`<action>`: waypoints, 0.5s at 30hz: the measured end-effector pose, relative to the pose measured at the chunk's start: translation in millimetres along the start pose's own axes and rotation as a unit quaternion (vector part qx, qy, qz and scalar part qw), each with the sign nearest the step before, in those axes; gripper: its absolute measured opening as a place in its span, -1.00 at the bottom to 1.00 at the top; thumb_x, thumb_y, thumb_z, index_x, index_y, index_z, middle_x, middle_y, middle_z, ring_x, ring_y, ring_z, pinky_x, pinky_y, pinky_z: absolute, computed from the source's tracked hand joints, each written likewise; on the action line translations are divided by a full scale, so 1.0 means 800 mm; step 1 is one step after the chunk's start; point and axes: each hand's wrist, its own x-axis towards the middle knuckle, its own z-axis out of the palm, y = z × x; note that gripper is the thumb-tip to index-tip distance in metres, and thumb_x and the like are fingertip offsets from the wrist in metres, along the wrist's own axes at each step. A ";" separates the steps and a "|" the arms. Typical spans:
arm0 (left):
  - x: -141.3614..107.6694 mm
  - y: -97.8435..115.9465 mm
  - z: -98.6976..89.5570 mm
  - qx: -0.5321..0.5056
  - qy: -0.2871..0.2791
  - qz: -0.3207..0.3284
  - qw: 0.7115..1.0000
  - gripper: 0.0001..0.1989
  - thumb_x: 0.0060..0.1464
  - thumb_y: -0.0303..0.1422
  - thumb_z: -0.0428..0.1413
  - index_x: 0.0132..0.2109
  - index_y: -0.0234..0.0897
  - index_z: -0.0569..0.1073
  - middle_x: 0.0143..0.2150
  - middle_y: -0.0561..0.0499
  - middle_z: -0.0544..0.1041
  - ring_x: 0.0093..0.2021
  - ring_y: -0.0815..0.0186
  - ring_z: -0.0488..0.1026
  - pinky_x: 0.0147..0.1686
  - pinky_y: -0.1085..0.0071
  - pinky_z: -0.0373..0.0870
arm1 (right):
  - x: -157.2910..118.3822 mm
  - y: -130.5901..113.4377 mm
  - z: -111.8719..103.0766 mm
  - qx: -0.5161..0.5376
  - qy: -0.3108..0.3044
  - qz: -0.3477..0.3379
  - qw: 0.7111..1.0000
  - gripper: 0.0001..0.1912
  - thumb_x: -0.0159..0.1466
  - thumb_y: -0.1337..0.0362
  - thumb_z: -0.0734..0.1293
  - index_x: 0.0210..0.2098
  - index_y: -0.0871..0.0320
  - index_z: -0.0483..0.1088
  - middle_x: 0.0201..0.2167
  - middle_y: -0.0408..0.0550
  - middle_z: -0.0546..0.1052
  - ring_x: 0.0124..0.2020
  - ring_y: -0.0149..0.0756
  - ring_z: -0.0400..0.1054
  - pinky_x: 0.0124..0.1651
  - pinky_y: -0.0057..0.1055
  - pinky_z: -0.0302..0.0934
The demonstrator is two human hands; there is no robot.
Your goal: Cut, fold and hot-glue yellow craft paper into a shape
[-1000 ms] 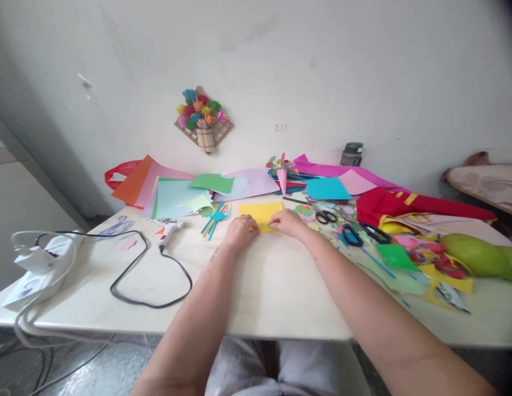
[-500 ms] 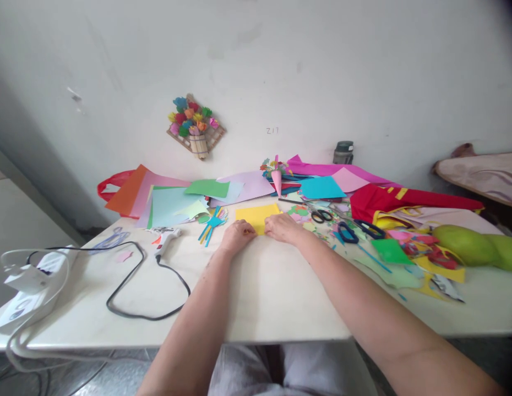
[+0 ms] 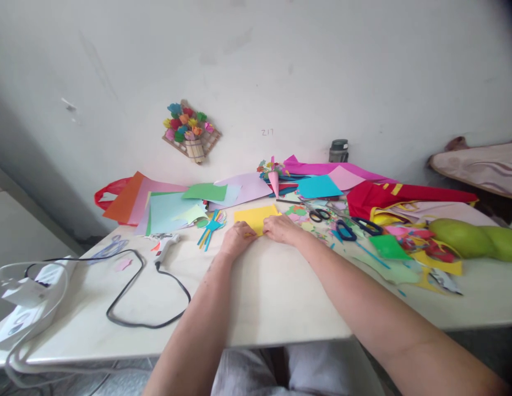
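Left grip [image 3: 238, 240], right grip [image 3: 281, 228]: pinching yellow paper [image 3: 254, 214], near edge | table [image 3: 276, 300] beneath

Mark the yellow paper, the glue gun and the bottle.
Yellow paper [image 3: 255, 216], head view: on its exposed upper part.
Glue gun [image 3: 167, 246], head view: on its white body.
Bottle [image 3: 338, 153], head view: on its body, below the lid.

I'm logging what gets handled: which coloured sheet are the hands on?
The yellow sheet, left hand and right hand at its near edge; the bright-blue sheet and orange sheet are farther back, untouched.
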 end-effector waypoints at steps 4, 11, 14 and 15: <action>0.001 0.003 0.000 0.006 0.002 0.007 1.000 -0.93 -0.07 -0.36 0.12 -0.40 -0.20 0.50 -0.35 0.02 0.46 -0.26 0.36 0.35 -0.25 0.45 0.30 | 0.003 0.005 0.008 0.016 0.015 0.011 1.000 -0.72 0.19 0.35 0.15 -0.26 0.06 0.46 -0.21 -0.06 0.48 -0.17 -0.28 0.32 -0.25 -0.47 0.11; 0.002 0.009 -0.001 -0.008 0.000 -0.001 1.000 -0.95 -0.07 -0.41 0.10 -0.42 -0.23 0.46 -0.39 0.04 0.45 -0.31 0.37 0.35 -0.29 0.45 0.29 | 0.007 0.007 0.015 0.044 0.011 0.043 0.998 -0.72 0.18 0.34 0.15 -0.25 0.03 0.46 -0.19 -0.08 0.47 -0.17 -0.28 0.33 -0.25 -0.46 0.11; 0.004 0.008 0.000 -0.010 -0.003 0.003 1.000 -0.96 -0.08 -0.42 0.10 -0.44 -0.25 0.46 -0.40 0.03 0.44 -0.31 0.37 0.35 -0.29 0.46 0.29 | 0.007 0.006 0.016 0.054 0.017 0.053 0.997 -0.72 0.17 0.34 0.16 -0.24 0.03 0.46 -0.20 -0.09 0.48 -0.17 -0.29 0.32 -0.24 -0.47 0.10; 0.005 0.008 0.000 -0.009 -0.003 0.003 1.000 -0.95 -0.08 -0.42 0.10 -0.44 -0.25 0.45 -0.40 0.03 0.44 -0.31 0.37 0.35 -0.29 0.46 0.28 | 0.007 0.006 0.017 0.059 0.022 0.054 0.997 -0.73 0.17 0.33 0.16 -0.24 0.03 0.46 -0.20 -0.10 0.48 -0.17 -0.29 0.32 -0.24 -0.47 0.10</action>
